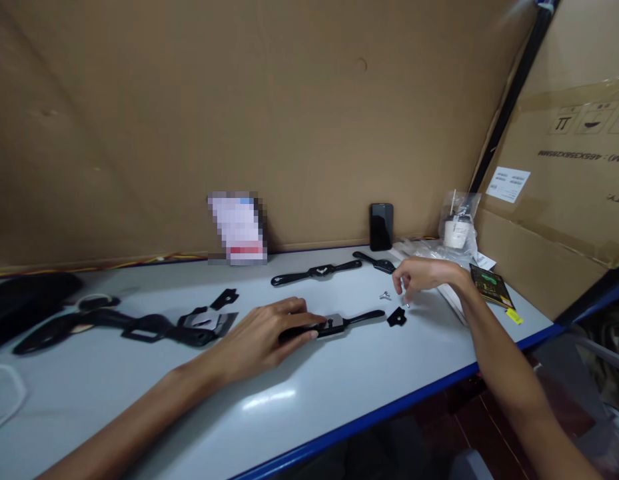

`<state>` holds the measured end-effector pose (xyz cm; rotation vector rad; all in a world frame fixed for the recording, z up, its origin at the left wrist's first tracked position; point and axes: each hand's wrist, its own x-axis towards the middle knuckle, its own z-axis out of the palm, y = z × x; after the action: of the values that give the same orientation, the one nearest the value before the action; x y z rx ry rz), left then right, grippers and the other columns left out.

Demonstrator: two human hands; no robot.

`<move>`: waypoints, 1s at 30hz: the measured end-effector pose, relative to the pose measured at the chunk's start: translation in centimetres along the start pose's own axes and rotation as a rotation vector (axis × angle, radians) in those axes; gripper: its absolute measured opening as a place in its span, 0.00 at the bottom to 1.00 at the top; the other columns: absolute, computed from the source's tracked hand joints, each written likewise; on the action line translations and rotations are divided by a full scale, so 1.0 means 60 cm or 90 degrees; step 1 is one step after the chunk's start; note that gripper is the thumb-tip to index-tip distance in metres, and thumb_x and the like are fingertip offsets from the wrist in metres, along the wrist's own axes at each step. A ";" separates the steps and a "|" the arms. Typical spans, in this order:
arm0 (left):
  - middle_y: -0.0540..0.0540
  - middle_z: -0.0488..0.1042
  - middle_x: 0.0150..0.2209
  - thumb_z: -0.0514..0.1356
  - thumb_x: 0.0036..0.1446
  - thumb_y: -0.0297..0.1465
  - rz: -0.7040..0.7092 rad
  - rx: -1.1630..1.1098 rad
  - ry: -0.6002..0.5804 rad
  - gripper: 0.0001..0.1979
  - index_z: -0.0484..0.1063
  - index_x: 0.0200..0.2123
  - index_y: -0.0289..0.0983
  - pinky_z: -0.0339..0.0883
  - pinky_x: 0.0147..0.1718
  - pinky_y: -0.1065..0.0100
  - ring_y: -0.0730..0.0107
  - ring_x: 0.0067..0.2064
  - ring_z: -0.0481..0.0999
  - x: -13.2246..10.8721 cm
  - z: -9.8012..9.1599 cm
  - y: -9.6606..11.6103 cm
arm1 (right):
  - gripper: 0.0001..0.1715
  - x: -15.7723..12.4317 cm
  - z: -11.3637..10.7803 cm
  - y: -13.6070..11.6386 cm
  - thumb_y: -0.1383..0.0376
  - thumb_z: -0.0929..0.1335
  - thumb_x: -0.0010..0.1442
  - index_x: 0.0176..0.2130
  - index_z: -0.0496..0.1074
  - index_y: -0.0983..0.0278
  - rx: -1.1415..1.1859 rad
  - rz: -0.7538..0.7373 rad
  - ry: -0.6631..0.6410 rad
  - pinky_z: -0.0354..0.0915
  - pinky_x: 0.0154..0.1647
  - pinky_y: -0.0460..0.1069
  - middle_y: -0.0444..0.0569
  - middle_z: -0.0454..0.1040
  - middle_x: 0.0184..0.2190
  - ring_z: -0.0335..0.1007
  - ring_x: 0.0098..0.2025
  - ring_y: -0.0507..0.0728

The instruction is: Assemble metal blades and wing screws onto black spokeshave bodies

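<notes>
My left hand lies on the grey table with its fingers wrapped round one handle of a black two-handled tool. Further right, my right hand hovers just above the table, fingers pinched on a small silver screw. A second small silver screw lies just left of that hand. A small black flat plate lies beside the tool's free handle. A second black two-handled tool rests behind, near the cardboard wall.
Several black flat parts lie at the left. A black phone leans on the cardboard wall. Plastic bags, a dark packet and a large carton stand at the right. The table's blue edge runs diagonally.
</notes>
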<state>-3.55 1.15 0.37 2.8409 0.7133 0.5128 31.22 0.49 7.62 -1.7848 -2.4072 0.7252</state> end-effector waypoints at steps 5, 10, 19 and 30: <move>0.43 0.76 0.41 0.51 0.74 0.39 -0.001 -0.014 0.004 0.19 0.81 0.54 0.43 0.73 0.38 0.63 0.62 0.38 0.79 0.001 -0.001 0.000 | 0.18 -0.017 0.020 -0.041 0.74 0.81 0.35 0.27 0.80 0.58 -0.070 -0.022 -0.028 0.54 0.28 0.47 0.40 0.72 0.22 0.67 0.27 0.53; 0.43 0.75 0.41 0.51 0.74 0.38 -0.016 -0.025 -0.015 0.19 0.80 0.54 0.42 0.71 0.38 0.63 0.63 0.38 0.78 0.000 0.001 -0.003 | 0.14 -0.022 0.034 -0.078 0.70 0.80 0.43 0.33 0.80 0.63 -0.254 0.044 -0.106 0.55 0.30 0.47 0.47 0.75 0.32 0.71 0.39 0.59; 0.43 0.75 0.42 0.54 0.73 0.38 -0.039 -0.051 -0.028 0.17 0.79 0.54 0.41 0.70 0.40 0.61 0.60 0.40 0.77 0.001 0.004 -0.001 | 0.05 -0.011 0.010 -0.045 0.72 0.74 0.51 0.32 0.77 0.65 0.032 -0.140 -0.142 0.57 0.29 0.47 0.38 0.69 0.23 0.64 0.28 0.51; 0.44 0.74 0.41 0.56 0.71 0.37 -0.035 -0.038 -0.036 0.15 0.78 0.55 0.41 0.68 0.38 0.62 0.61 0.38 0.76 0.002 0.003 0.002 | 0.12 0.044 0.070 -0.076 0.64 0.74 0.51 0.30 0.67 0.61 0.422 -0.129 0.110 0.60 0.27 0.47 0.41 0.74 0.25 0.69 0.28 0.53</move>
<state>-3.33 1.11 0.30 2.7605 0.7516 0.4361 24.97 0.52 5.09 -1.2587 -1.8797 1.1172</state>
